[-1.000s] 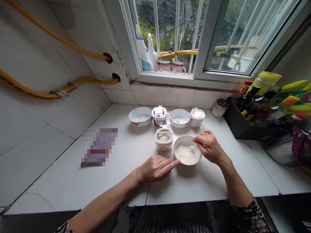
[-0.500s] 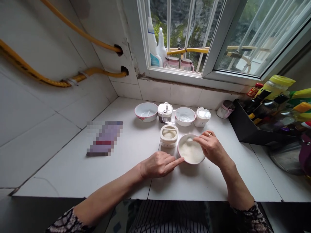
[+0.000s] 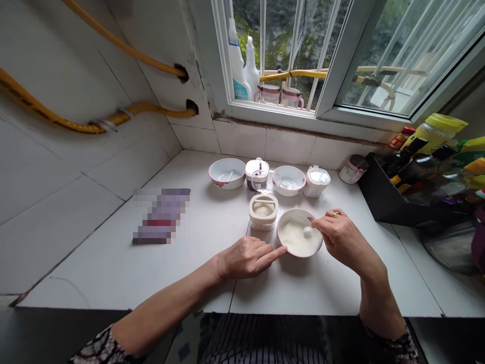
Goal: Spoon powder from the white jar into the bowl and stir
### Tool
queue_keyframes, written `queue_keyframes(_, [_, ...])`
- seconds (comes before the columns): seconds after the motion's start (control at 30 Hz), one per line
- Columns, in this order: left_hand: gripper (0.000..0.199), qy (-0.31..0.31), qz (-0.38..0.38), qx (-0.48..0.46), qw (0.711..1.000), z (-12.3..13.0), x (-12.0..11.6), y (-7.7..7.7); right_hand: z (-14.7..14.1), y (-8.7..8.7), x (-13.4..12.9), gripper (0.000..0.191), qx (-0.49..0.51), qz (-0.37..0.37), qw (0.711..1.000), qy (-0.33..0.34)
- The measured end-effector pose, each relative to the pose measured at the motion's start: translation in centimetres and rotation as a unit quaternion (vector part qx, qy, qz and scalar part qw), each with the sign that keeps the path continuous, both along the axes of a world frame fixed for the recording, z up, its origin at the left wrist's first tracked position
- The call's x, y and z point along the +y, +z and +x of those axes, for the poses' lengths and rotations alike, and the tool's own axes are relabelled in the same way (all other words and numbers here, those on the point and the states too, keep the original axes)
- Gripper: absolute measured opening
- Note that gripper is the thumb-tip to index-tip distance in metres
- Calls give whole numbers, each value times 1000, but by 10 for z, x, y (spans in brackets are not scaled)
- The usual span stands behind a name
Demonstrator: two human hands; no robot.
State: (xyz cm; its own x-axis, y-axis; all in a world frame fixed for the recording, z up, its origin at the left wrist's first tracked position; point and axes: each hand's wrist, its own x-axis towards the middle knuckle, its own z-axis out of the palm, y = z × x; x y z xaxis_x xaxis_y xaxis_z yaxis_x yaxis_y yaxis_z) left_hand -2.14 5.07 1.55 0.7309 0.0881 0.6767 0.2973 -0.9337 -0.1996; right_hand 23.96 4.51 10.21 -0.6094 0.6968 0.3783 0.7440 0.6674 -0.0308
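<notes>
A small white bowl (image 3: 283,247) with a pink rim holds a white, powdery or grainy substance (image 3: 297,238). My left hand (image 3: 248,258) lies on the counter with its index finger stretched out, the tip touching the bowl's near left side; the other fingers are loosely curled. Between the thumb and fingers of my right hand (image 3: 339,235) is a white spoon (image 3: 308,232), pinched by its handle, which my fingers mostly hide. The spoon's head is over the right part of the bowl. Behind the left hand, a cream seasoning jar (image 3: 263,222) stands with its clear lid raised and white contents showing.
Along the back stand a floral bowl (image 3: 226,174), a lidded jar (image 3: 257,169), another bowl (image 3: 289,181) and a second lidded jar (image 3: 317,184). To the right is a black box (image 3: 386,197) of bottles. A blurred purple object (image 3: 162,215) lies on the left.
My right hand has moved right and drawn the spoon from the bowl's back towards its right side. The left hand keeps its place at the bowl.
</notes>
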Motion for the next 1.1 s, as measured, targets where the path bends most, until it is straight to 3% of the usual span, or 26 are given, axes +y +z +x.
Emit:
queue_keyframes(0.2, [44,7,-1,2,1000,0,0,-1,-2,7,-6,31,6,12,999,-43])
queue_keyframes(0.3, [44,-1,-9,-2,1000,0,-1,0,-2,6,-5,29,34,-48,998,-32])
queue_keyframes(0.4, [45,-8,-11,-9,1000,0,-1,1,0,-1,1,25,98,-70,992,-42])
queue_keyframes(0.6, [49,1,-14,-1,1000,-1,-2,-1,-5,-28,21,19,156,-29,983,-94])
queue_keyframes(0.7, [46,0,-13,-5,1000,0,-2,-2,-13,-33,21,21,183,-57,980,-52])
queue_keyframes(0.87, [45,-11,-17,-16,1000,0,-2,-1,-13,-24,15,23,189,-119,973,55])
queue_keyframes(1.03, [46,-4,-22,-10,1000,0,-2,-1,-1,-21,19,21,177,-49,982,-49])
queue_keyframes(1.1, [48,-1,-21,-4,1000,0,-2,0,-2,-23,19,23,165,-56,982,-67])
